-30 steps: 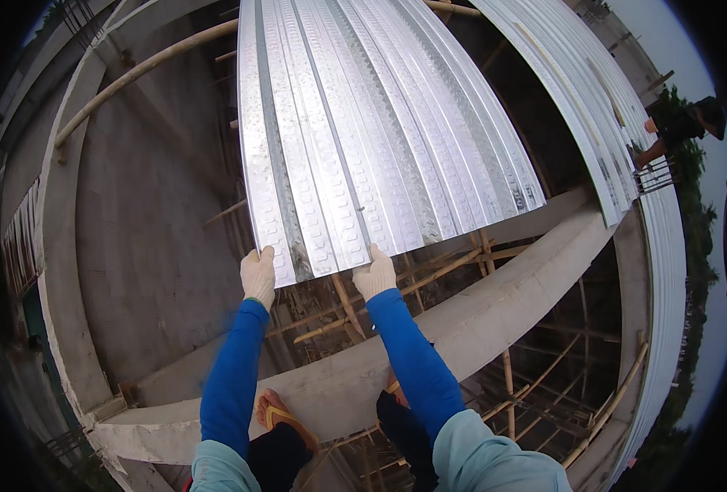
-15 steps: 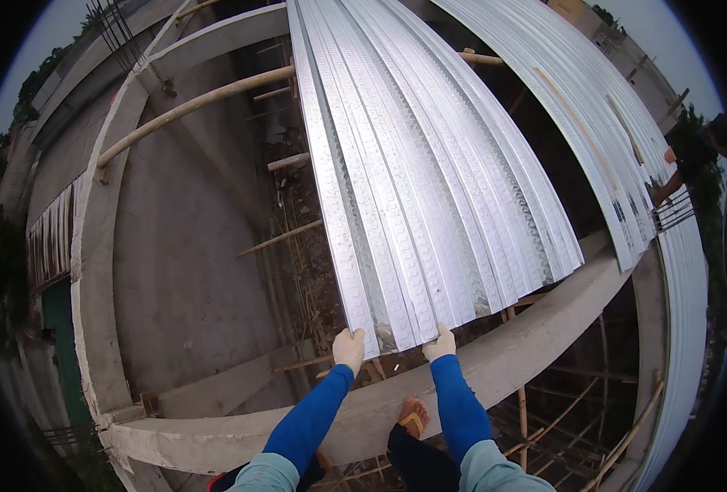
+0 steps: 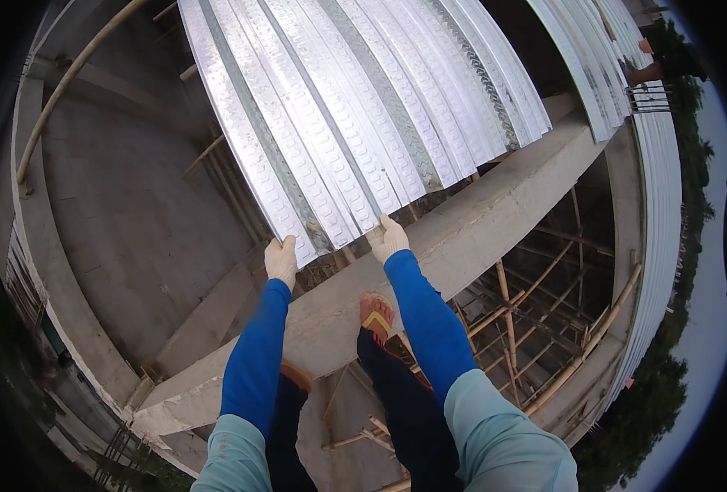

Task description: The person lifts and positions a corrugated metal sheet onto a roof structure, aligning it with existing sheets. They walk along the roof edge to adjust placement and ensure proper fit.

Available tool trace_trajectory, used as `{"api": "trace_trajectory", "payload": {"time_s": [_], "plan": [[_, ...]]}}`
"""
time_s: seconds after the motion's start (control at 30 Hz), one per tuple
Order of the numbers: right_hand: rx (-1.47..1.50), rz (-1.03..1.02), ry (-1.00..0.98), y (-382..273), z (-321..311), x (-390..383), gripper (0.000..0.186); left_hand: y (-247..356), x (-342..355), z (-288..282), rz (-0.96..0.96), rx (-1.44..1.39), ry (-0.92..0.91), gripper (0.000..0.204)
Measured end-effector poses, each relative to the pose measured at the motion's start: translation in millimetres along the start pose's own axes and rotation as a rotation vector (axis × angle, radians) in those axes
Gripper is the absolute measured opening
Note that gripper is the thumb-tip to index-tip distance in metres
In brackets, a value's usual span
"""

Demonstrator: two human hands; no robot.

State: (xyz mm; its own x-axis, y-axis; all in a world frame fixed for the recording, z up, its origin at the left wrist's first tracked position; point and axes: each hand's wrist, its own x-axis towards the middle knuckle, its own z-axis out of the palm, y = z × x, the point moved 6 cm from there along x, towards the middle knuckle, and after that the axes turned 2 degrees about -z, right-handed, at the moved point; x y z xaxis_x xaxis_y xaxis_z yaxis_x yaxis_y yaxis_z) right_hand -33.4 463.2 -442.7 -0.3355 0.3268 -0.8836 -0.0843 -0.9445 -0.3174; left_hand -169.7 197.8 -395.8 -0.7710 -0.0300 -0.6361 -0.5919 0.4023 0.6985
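Observation:
A long, ribbed galvanized metal decking sheet (image 3: 363, 123) stretches away from me over the open bay. My left hand (image 3: 281, 261), in a pale work glove, grips its near left corner. Further right along the same near edge, my right hand (image 3: 388, 238), gloved too, is closed on the sheet. Both arms are stretched out forward in blue sleeves. The fingertips under the metal are hidden. Below the sheet's near edge runs a concrete beam (image 3: 495, 205), on which my sandalled foot (image 3: 377, 313) stands.
Deep openings lie on both sides of the beam. Bamboo poles (image 3: 511, 320) form scaffolding below on the right. More metal sheets (image 3: 659, 213) lie at the right, where another person's arm (image 3: 646, 74) reaches in. A bamboo pole (image 3: 76, 70) crosses the far left bay.
My view has tilted down and turned, so the sheet and hands appear higher and further left. Both hands keep hold of the sheet's edge. More of my legs shows.

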Motion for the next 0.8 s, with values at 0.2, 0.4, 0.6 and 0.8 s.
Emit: {"api": "trace_trajectory", "payload": {"time_s": [0.2,0.4,0.6,0.8], "plan": [[-0.380,0.116,0.113,-45.2,-55.5,-114.2,0.060,-15.1,14.5,5.5,-0.058,-0.109,-0.074,0.034],[-0.918,0.052,0.303,-131.0,-155.4,-216.2,0.061,-29.1,16.1,0.0,-0.189,-0.161,-0.188,0.038],[-1.124,0.039,0.510,-186.5,-226.4,-294.0,0.053,-28.4,22.2,14.1,-0.111,-0.130,-0.189,0.037],[-1.059,-0.010,0.384,-166.1,-157.9,-279.4,0.044,-21.9,26.9,11.1,-0.113,-0.121,-0.196,0.036]]}}
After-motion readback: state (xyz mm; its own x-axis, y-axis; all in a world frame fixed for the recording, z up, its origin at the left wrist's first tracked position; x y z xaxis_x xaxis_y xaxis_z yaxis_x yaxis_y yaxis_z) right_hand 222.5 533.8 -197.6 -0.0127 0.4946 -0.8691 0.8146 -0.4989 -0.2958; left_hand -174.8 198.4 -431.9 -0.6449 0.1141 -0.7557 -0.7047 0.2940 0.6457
